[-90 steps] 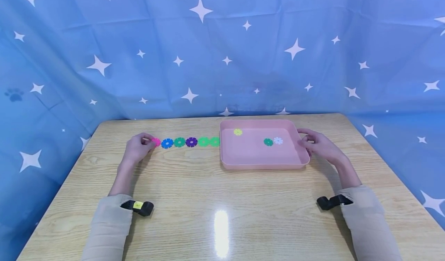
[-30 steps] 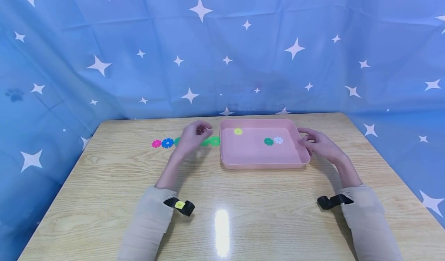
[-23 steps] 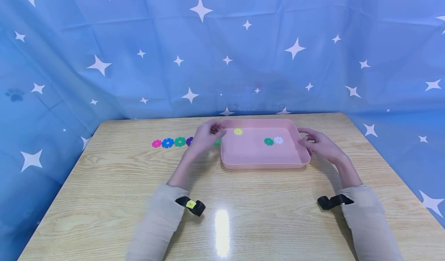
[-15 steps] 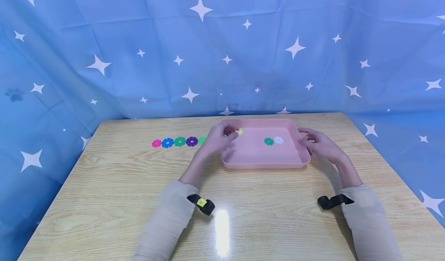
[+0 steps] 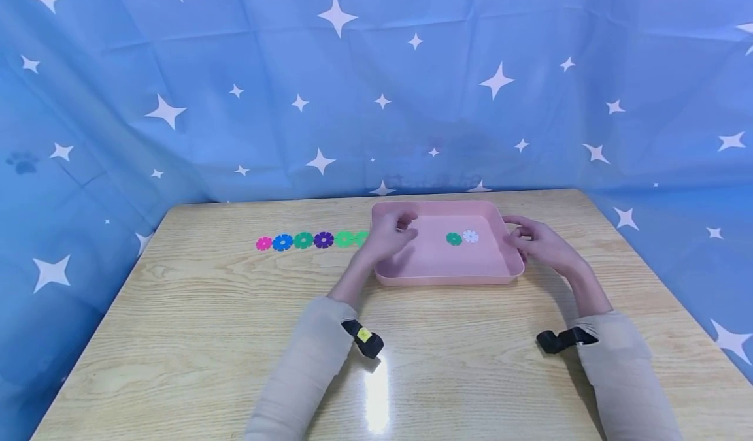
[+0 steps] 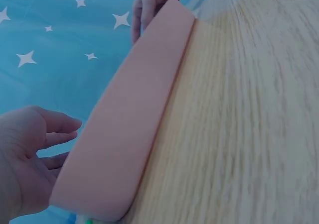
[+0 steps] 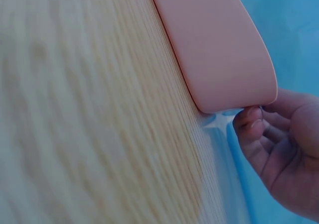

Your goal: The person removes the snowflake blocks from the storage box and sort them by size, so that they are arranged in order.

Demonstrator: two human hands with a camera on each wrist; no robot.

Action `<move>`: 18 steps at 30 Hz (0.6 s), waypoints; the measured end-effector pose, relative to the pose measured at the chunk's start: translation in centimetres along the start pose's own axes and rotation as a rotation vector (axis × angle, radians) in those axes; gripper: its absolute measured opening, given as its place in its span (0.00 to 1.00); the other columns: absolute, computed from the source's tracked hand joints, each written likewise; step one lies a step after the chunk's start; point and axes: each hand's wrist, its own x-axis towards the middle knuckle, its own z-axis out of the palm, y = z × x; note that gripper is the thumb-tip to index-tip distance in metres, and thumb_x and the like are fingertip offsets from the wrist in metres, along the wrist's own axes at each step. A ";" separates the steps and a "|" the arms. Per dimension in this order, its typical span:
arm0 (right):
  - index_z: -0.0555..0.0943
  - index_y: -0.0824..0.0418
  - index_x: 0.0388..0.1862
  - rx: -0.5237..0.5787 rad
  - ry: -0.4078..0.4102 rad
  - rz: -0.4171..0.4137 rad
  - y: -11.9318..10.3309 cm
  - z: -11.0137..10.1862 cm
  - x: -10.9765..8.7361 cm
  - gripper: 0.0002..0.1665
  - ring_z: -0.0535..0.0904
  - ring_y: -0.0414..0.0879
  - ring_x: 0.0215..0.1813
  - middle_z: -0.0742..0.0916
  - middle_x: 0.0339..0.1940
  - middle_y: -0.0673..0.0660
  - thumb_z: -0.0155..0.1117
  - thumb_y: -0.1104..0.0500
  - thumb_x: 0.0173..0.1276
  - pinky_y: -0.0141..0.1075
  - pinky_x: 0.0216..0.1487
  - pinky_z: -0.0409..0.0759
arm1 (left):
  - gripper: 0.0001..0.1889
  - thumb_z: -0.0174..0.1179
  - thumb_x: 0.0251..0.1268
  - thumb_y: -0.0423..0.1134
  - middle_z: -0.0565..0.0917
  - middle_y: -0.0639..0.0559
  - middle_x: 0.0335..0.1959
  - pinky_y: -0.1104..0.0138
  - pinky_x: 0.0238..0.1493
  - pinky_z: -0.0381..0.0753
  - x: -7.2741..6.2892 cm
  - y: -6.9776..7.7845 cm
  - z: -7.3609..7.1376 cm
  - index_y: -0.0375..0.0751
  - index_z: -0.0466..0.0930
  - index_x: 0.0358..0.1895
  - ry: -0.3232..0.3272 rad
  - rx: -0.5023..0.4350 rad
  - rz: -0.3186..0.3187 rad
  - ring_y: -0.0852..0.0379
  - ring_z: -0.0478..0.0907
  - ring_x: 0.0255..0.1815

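Observation:
My left hand (image 5: 390, 234) hovers over the left part of a shallow pink tray (image 5: 447, 279), its thumb and fingers apart. In the left wrist view its fingers (image 6: 62, 122) reach past the tray's near wall (image 6: 114, 119), and nothing shows between them. My right hand (image 5: 541, 244) holds the tray's right rim between thumb and fingers, as the right wrist view shows at the tray's corner (image 7: 234, 84). Inside the tray lie a green snowflake disc (image 5: 453, 239) and a white snowflake disc (image 5: 470, 236). The yellow disc is hidden behind my left hand.
Left of the tray, flat on the wooden table (image 5: 235, 336), runs a row of snowflake discs: pink (image 5: 264, 244), blue (image 5: 282, 242), green (image 5: 302, 240), purple (image 5: 323, 240) and light green (image 5: 344, 238). A blue starred curtain (image 5: 353, 127) hangs behind the table.
My left hand has left the pink disc at the row's left end and moved right, over the tray, covering the yellow disc. My right hand has stayed on the tray's rim.

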 end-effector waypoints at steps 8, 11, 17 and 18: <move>0.59 0.66 0.78 0.001 -0.003 -0.002 0.0 0.1 0.0 0.33 0.74 0.50 0.25 0.78 0.35 0.64 0.55 0.59 0.80 0.42 0.31 0.78 | 0.24 0.59 0.68 0.29 0.75 0.41 0.68 0.59 0.70 0.68 0.8 -0.3 0.9 0.33 0.72 0.68 0.027 0.100 -0.051 0.47 0.68 0.72; 0.59 0.67 0.78 0.005 0.002 -0.010 -0.1 0.1 0.0 0.33 0.75 0.50 0.24 0.79 0.35 0.63 0.55 0.59 0.80 0.43 0.30 0.78 | 0.25 0.58 0.70 0.29 0.73 0.39 0.69 0.58 0.71 0.66 0.9 -0.3 1.0 0.31 0.70 0.69 0.009 0.137 -0.068 0.46 0.67 0.73; 0.60 0.68 0.77 -0.004 0.013 -0.026 0.0 0.1 0.0 0.32 0.75 0.47 0.25 0.79 0.37 0.65 0.55 0.60 0.80 0.42 0.29 0.78 | 0.22 0.57 0.72 0.30 0.76 0.39 0.65 0.60 0.70 0.68 0.9 -0.4 1.2 0.30 0.72 0.67 -0.024 0.175 -0.081 0.47 0.71 0.68; 0.59 0.68 0.77 -0.007 0.011 -0.023 0.0 0.1 0.0 0.33 0.75 0.47 0.25 0.79 0.37 0.65 0.55 0.60 0.80 0.42 0.29 0.78 | 0.21 0.57 0.72 0.30 0.77 0.40 0.63 0.61 0.69 0.69 0.8 -0.4 1.2 0.30 0.73 0.66 -0.023 0.168 -0.079 0.48 0.72 0.66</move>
